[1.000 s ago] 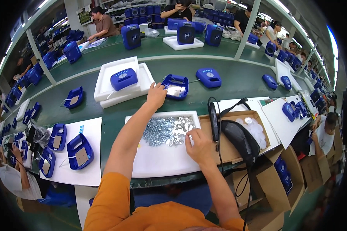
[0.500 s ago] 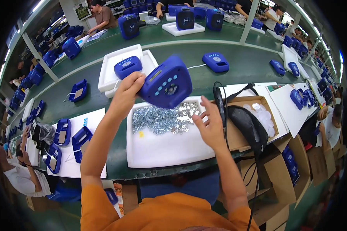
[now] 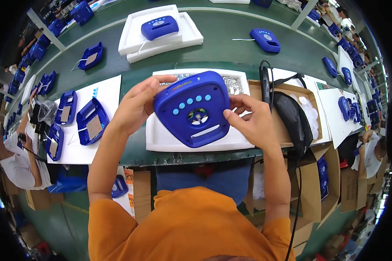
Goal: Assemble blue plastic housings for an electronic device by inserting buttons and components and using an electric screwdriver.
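Observation:
A blue plastic housing (image 3: 172, 122) hangs over the white foam tray (image 3: 159, 141), tilted, its face turned up to me. It has a row of light-blue buttons, a round hole with small parts showing inside, and a long slot. My left hand (image 3: 137, 102) grips its left edge, some fingers hidden behind it. Thumb and fingers of my right hand (image 3: 255, 122) close on its right edge. Behind the housing, small metal pieces (image 3: 234, 85) show in the tray; the rest of them are covered.
At left, open blue shells (image 3: 92, 121) lie on a white sheet (image 3: 111, 95). A similar blue housing (image 3: 160, 27) rests on stacked foam (image 3: 189, 32), another (image 3: 265, 40) on the green bench. At right are a cardboard box (image 3: 283, 138) of white discs, a black mesh pouch (image 3: 294, 119) and cables.
The housing has come down nearer to me and turned its face more toward me. My right hand, open and apart from it before, now holds its right edge. The view has tilted downward.

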The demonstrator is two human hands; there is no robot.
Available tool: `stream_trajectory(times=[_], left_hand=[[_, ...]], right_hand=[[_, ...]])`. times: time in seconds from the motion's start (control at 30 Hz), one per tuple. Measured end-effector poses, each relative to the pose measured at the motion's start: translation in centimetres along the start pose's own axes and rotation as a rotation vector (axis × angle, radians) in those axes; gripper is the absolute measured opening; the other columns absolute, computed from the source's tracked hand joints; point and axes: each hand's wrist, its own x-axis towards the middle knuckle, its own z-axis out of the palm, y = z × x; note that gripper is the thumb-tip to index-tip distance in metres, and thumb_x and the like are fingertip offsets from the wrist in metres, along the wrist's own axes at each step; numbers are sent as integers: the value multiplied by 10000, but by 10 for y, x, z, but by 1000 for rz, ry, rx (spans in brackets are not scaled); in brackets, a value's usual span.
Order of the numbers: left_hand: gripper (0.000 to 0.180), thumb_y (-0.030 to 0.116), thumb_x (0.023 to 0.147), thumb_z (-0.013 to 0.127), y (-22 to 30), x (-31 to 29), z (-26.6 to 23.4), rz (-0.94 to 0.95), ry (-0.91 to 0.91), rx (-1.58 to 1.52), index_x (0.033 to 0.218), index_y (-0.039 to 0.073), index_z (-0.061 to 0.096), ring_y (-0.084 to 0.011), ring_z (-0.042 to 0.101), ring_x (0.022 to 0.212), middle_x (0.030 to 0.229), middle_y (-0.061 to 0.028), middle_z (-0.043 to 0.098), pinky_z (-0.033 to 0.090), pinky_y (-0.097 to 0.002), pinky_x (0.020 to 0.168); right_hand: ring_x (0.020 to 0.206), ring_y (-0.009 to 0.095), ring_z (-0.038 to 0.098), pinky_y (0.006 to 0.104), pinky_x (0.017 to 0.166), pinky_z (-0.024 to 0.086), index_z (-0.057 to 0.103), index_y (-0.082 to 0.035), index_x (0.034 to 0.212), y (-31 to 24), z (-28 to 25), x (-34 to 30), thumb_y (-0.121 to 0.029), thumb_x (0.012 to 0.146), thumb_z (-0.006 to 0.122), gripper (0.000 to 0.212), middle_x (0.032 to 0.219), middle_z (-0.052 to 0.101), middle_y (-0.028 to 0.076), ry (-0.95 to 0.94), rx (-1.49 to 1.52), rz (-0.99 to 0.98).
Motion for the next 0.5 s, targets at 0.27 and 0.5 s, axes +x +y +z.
stream_trajectory(times=[0.27,0.5], left_hand=[[603,499,1248,505,-42,8,-46,-18,-66,647,1351,-16,800,-159,743,773,888,-100,827,592,-414,801],[242,254,1108,731,-58,-3,-34,177,136,1307,1148,56,863,-280,731,753,852,-105,803,578,-414,754]], right_hand=[[809,165,792,312,699,668,755,151,1207,40,-3,8,-229,1050,848,422,970,816,154,-84,210,384],[738,196,800,330,664,664,762,142,1143,76,6,7,-313,1094,801,459,894,808,165,-188,136,506]])
